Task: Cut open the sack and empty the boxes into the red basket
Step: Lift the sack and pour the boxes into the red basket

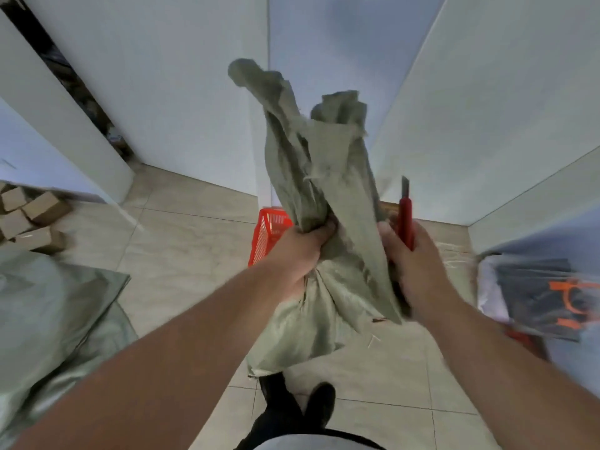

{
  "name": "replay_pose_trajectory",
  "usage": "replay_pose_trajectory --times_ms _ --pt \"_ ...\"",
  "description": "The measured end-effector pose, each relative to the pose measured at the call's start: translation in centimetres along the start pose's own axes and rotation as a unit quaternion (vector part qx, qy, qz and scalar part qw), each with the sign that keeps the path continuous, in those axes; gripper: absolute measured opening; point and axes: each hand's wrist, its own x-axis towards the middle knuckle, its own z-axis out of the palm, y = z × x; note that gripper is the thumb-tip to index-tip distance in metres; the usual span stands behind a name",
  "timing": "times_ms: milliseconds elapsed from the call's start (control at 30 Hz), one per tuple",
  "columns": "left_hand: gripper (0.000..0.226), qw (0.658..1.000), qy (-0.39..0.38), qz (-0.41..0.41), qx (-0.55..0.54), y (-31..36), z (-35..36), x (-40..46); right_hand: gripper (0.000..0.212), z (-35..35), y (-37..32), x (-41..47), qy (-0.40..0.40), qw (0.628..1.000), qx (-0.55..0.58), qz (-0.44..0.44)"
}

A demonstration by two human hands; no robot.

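A grey-green woven sack (319, 177) hangs limp and crumpled in front of me, its loose upper part flopping up toward the wall. My left hand (300, 254) grips its bunched middle. My right hand (412, 261) holds a red utility knife (406, 216), blade pointing up, and also pinches a flap of the sack. The red basket (268, 233) stands on the floor behind the sack, mostly hidden by it. No boxes show inside the sack or the basket.
Several small cardboard boxes (31, 219) lie on the floor at the far left. Another grey-green sack (48, 306) lies flat at the left. A plastic-wrapped bundle (545, 297) sits at the right. White panels enclose a tiled floor (181, 241). My feet (298, 404) are below.
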Motion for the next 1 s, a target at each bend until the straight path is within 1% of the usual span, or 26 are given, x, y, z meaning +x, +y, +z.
replay_pose_trajectory --times_ms 33,67,133,167,200,233,267,300,333,367,400,433,467,533,567,600,633,700,733,767,800,867,900,933,967,1000 --pt "0.023 1.0 -0.025 -0.009 -0.001 0.3 0.9 -0.4 0.063 0.7 1.3 -1.0 -0.057 0.998 0.007 0.021" --pt "0.024 0.999 -0.035 -0.014 0.011 0.7 1.8 -1.0 0.056 1.6 2.4 -1.9 -0.085 0.996 0.021 0.03" --pt "0.027 0.997 -0.064 -0.006 0.047 1.3 2.9 -2.3 0.03 3.0 3.8 -2.0 -0.053 0.995 0.068 0.039" --pt "0.027 0.992 -0.091 0.03 0.087 1.5 2.8 -2.8 0.02 3.0 4.2 -1.5 -0.025 0.992 0.108 0.053" --pt "0.033 0.983 -0.112 0.06 0.129 1.8 2.4 -3.1 0.019 2.8 4.4 -0.9 -0.005 0.985 0.158 0.066" --pt "0.042 0.968 -0.117 0.104 0.199 2.1 1.5 -3.2 0.022 2.2 4.3 -0.5 0.003 0.976 0.201 0.083" --pt "0.053 0.938 -0.095 0.153 0.295 1.7 -0.5 -3.3 0.026 1.3 3.9 -0.2 0.008 0.965 0.241 0.101" --pt "0.075 0.894 -0.04 0.189 0.404 0.9 -2.5 -3.2 0.027 0.5 3.6 0.1 0.009 0.954 0.273 0.121" --pt "0.102 0.858 0.0 0.188 0.478 -0.3 -4.3 -3.4 0.027 0.0 3.1 0.1 -0.003 0.944 0.298 0.139" --pt "0.123 0.841 0.016 0.16 0.517 -1.8 -5.5 -3.1 0.026 -0.2 2.5 0.0 -0.03 0.937 0.311 0.156" --pt "0.129 0.827 0.016 0.124 0.548 -3.2 -5.6 -2.9 0.026 0.1 1.8 -0.2 -0.066 0.929 0.319 0.174" --pt "0.123 0.822 0.013 0.095 0.561 -4.1 -5.1 -2.4 0.027 0.8 0.8 -0.6 -0.108 0.92 0.324 0.193" --pt "0.107 0.822 0.009 0.077 0.565 -4.6 -4.2 -1.9 0.03 1.7 0.0 -1.0 -0.145 0.913 0.323 0.204" --pt "0.062 0.81 -0.042 0.002 0.585 -4.7 -1.3 -1.5 0.035 3.8 -0.7 -1.3 -0.195 0.908 0.306 0.21" --pt "0.045 0.819 -0.05 0.001 0.572 -4.4 -0.9 -1.6 0.037 4.6 -1.1 -1.3 -0.207 0.907 0.302 0.208" --pt "0.038 0.847 -0.039 0.041 0.528 -4.4 -1.0 -1.1 0.038 5.1 -1.7 -1.0 -0.211 0.904 0.31 0.204" --pt "0.038 0.873 -0.005 0.068 0.484 -4.3 -0.8 -0.6 0.038 5.2 -2.4 -0.7 -0.215 0.903 0.319 0.192" --pt "0.044 0.889 0.071 0.1 0.441 -3.4 -0.3 0.1 0.038 4.3 -3.4 0.0 -0.225 0.905 0.33 0.148" --pt "0.051 0.907 0.109 0.101 0.394 -3.0 -0.3 0.3 0.036 3.3 -3.8 0.0 -0.227 0.911 0.325 0.114" --pt "0.054 0.929 0.144 0.09 0.329 -2.6 -0.6 0.9 0.03 1.9 -3.8 0.0 -0.21 0.926 0.304 0.083" --pt "0.048 0.947 0.159 0.077 0.267 -2.2 -0.8 1.3 0.024 0.2 -3.4 -0.1 -0.157 0.949 0.27 0.05" --pt "0.039 0.963 0.174 0.036 0.2 -1.2 -0.8 1.9 0.014 -4.1 -0.5 -0.6 0.038 0.981 0.193 0.004" --pt "0.038 0.963 0.187 0.043 0.192 -0.9 -1.2 2.1 0.011 -6.0 1.5 -1.1 0.142 0.977 0.16 0.013" --pt "0.037 0.96 0.195 0.047 0.194 -0.6 -0.7 2.2 0.012 -7.6 3.9 -1.6 0.222 0.964 0.143 0.042" --pt "0.037 0.962 0.182 0.048 0.198 -0.4 -0.3 2.2 0.011 -8.6 6.5 -2.0 0.265 0.951 0.133 0.093" --pt "0.034 0.967 0.163 0.053 0.19 -0.1 0.1 2.1 0.011 -9.0 9.3 -2.3 0.279 0.939 0.125 0.161"
